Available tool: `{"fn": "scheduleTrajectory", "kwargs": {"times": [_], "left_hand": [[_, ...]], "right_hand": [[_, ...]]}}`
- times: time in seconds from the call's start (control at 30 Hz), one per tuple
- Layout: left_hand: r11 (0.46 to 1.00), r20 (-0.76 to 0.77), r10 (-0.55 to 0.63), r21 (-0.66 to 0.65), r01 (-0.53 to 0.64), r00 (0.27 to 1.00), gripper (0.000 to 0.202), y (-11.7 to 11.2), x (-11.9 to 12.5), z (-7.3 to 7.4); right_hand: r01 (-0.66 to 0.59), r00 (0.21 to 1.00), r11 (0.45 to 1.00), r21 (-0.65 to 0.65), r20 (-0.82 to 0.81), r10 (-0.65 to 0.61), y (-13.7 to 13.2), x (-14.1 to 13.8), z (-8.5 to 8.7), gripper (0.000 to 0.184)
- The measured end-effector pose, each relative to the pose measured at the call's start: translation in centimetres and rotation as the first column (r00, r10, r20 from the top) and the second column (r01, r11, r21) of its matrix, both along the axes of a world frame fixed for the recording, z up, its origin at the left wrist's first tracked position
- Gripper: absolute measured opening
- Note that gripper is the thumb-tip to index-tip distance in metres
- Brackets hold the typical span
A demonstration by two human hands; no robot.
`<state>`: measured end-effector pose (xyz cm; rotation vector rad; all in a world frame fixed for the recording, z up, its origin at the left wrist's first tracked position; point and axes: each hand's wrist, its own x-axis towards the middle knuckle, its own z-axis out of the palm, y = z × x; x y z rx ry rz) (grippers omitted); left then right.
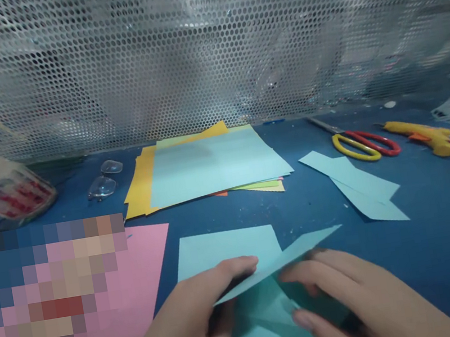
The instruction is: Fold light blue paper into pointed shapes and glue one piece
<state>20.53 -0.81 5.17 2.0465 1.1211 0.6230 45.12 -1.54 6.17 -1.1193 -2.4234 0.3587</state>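
A light blue sheet of paper (280,259) is raised at a tilt between my hands. My left hand (196,310) is closed on its near left edge, with the thumb on top and the other fingers partly hidden below. On the right, my right hand (346,286) has thumb and forefinger apart, beside and partly under the raised sheet, slightly blurred. Whether its fingertips touch the paper is hard to see. Beneath both hands, another light blue paper (227,248) lies on the blue table (446,247), partly covered.
Behind lies a stack of coloured paper (216,164). To the right are blue paper strips (359,181), scissors (357,142) and a yellow glue gun (424,134). To the left are a pink sheet (138,267), partly pixelated, glasses (103,182) and a clear container (10,191). A perforated metal panel (190,54) stands behind.
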Motion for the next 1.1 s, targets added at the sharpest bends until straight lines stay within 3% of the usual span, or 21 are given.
{"fn": "scheduleTrajectory", "kwargs": {"times": [0.07,0.13,0.23,0.37,0.6,0.73,0.9,1.0,1.1], "left_hand": [[1.0,0.0,0.007,-0.008,-0.007,1.0,0.048,0.0,0.1,0.0],[1.0,0.016,0.005,-0.012,-0.005,1.0,0.046,0.0,0.0,-0.2],[1.0,0.024,-0.011,0.015,0.01,1.0,0.051,0.0,-0.1,-0.4],[1.0,-0.007,0.0,0.02,0.0,1.0,0.058,0.0,-0.2,-0.1],[0.995,0.101,0.078,-0.076,-0.071,0.992,0.069,-0.7,0.1,0.1],[0.98,0.231,0.074,-0.195,-0.028,0.97,0.079,-1.1,0.2,-0.2],[0.982,0.163,0.078,-0.185,-0.047,0.983,0.084,-0.8,0.0,-0.2],[0.985,0.197,0.066,-0.171,-0.032,0.978,0.084,-0.5,0.0,-0.1],[0.965,0.24,0.088,-0.262,-0.023,0.967,0.078,-0.2,0.1,-0.1]], "right_hand": [[-0.002,0.997,0.983,-0.186,-0.07,-0.012,0.5,0.1,0.0,0.027],[-0.042,0.992,0.962,-0.268,-0.129,0.008,0.7,-0.1,-0.1,0.038],[-0.12,0.978,0.946,-0.301,-0.201,0.06,0.7,-0.6,-0.3,0.044],[-0.138,0.961,0.93,-0.341,-0.274,0.042,0.9,-0.7,-1.0,0.035],[-0.108,0.971,0.888,-0.448,-0.241,-0.003,1.6,-1.1,-0.7,0.027],[-0.107,0.963,0.85,-0.515,-0.267,-0.041,2.0,-1.9,0.1,0.029],[-0.129,0.963,0.785,-0.606,-0.267,-0.048,2.3,-2.1,0.1,0.038],[-0.106,0.966,0.767,-0.633,-0.248,-0.071,2.4,-2.0,0.0,0.044],[-0.082,0.973,0.766,-0.637,-0.219,-0.078,2.4,-1.9,0.0,0.044]]}}
